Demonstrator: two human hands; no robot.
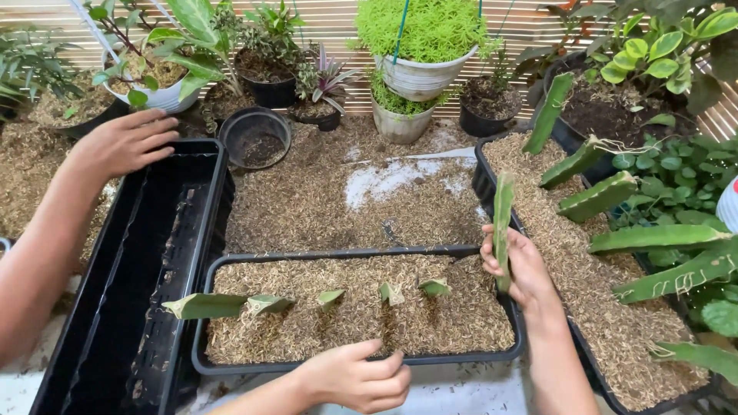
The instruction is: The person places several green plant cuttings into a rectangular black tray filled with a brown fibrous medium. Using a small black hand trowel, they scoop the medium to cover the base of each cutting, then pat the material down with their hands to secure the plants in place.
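- My right hand (516,270), right of centre in the frame, is closed around the lower part of a green cactus cutting (503,215). The cutting stands upright, just above the right end of the filled tray (361,360).
- My left hand (123,143), upper left, lies palm down with its fingers loosely spread on the far rim of the empty black planter (115,307).
- The filled tray, lower centre, holds brown husk mulch. A row of short cactus pieces (204,305) is set in it.
- Another person's hand (355,378), bottom centre, is loosely curled at the near rim of that tray.
- A second mulch tray (615,338), on the right, carries longer cactus stems (598,197).
- Potted plants (421,46) line the top of the frame.
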